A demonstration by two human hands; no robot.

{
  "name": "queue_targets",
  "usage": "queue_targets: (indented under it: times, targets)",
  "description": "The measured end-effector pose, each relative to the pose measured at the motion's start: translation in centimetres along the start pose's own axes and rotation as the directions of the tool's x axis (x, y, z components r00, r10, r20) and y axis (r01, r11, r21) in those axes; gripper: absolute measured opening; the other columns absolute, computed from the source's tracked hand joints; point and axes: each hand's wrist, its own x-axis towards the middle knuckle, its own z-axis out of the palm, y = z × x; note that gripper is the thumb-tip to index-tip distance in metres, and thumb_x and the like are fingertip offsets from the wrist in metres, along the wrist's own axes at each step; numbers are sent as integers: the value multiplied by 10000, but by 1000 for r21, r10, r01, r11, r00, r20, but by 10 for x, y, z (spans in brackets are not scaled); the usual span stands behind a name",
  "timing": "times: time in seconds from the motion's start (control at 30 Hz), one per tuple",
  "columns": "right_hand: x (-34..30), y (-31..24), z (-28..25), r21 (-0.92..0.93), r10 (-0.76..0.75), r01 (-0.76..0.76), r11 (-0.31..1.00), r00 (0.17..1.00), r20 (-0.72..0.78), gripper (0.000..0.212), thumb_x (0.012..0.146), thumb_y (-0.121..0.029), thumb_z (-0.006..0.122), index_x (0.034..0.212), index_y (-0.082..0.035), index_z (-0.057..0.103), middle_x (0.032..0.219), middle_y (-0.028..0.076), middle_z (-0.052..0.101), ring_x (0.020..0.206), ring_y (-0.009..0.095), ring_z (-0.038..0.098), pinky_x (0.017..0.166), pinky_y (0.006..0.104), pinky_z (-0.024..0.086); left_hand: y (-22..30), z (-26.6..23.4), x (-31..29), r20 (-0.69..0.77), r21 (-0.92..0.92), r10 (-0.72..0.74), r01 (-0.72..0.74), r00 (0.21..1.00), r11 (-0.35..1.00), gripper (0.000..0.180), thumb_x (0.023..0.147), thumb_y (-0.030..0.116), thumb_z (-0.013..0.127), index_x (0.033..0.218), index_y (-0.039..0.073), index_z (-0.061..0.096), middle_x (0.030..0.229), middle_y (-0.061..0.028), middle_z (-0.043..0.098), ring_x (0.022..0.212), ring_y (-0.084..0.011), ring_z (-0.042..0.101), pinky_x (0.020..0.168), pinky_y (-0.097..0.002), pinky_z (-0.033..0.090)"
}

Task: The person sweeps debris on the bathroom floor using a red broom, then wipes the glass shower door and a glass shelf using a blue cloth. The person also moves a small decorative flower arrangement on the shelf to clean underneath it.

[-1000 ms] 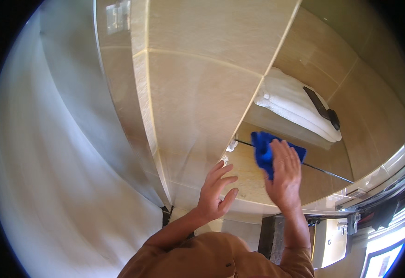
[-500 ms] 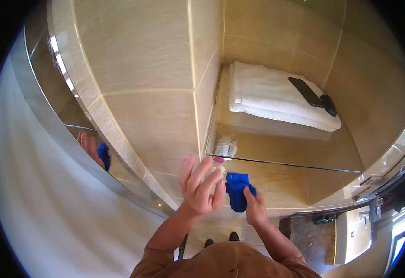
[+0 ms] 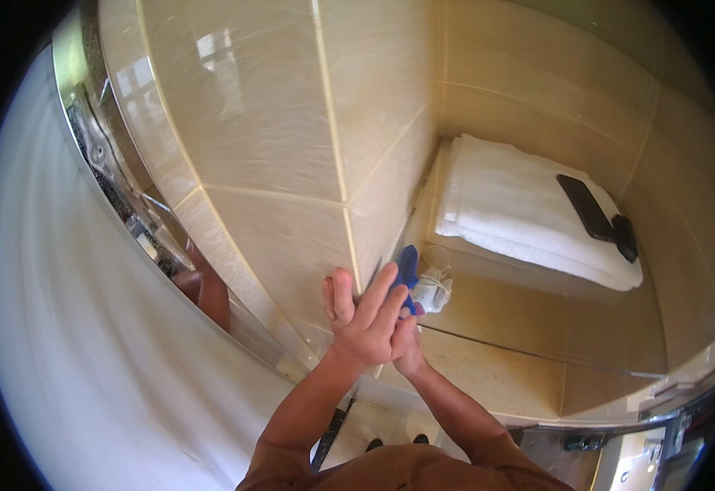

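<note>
My left hand (image 3: 365, 323) is raised beside the tiled wall corner, its fingers stretched and spread with the back toward me. Anything at its palm is hidden. Close against it, my right hand (image 3: 407, 348) grips a blue cloth (image 3: 407, 266), which sticks up behind the left fingers. Right of the cloth, a small white bundle with a cord wound round it (image 3: 434, 290) lies on the shelf near its front edge. A pinkish end shows beside it, partly covered by my fingers.
Folded white towels (image 3: 505, 204) lie on the glossy shelf (image 3: 537, 315), with a dark phone (image 3: 585, 206) and a small black object (image 3: 624, 237) on them. A tiled wall (image 3: 251, 123) and a narrow mirror (image 3: 148, 213) stand to the left, beside white draped fabric (image 3: 112, 344).
My right hand has brought the blue cloth left and up, behind my left hand. The clear, bumpy thing between my left fingers no longer shows. The view has shifted, so the shelf appears lower and farther right.
</note>
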Motion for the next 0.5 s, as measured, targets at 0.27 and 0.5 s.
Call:
queue_targets:
  times: [0.27, 0.5]
  targets:
    - [108, 32, -65, -437, 5, -98, 894, 978, -209, 613, 1116, -472, 267, 1462, 3, 443, 1381, 133, 560, 1264, 226, 533, 1111, 356, 408, -6, -11, -4, 110, 123, 62, -75, 992, 990, 501, 997, 422, 443, 1136, 55, 754, 1342, -76, 672, 1512, -509, 152, 1217, -607, 87]
    - [226, 64, -159, -751, -426, 3, 661, 825, -371, 424, 1100, -189, 395, 1468, -5, 496, 1466, 193, 540, 1384, 311, 477, 1176, 410, 337, -1, -8, 5, 114, 102, 78, -89, 990, 991, 572, 1039, 438, 351, 1135, 37, 748, 1308, -115, 691, 1511, -517, 137, 1219, -617, 55]
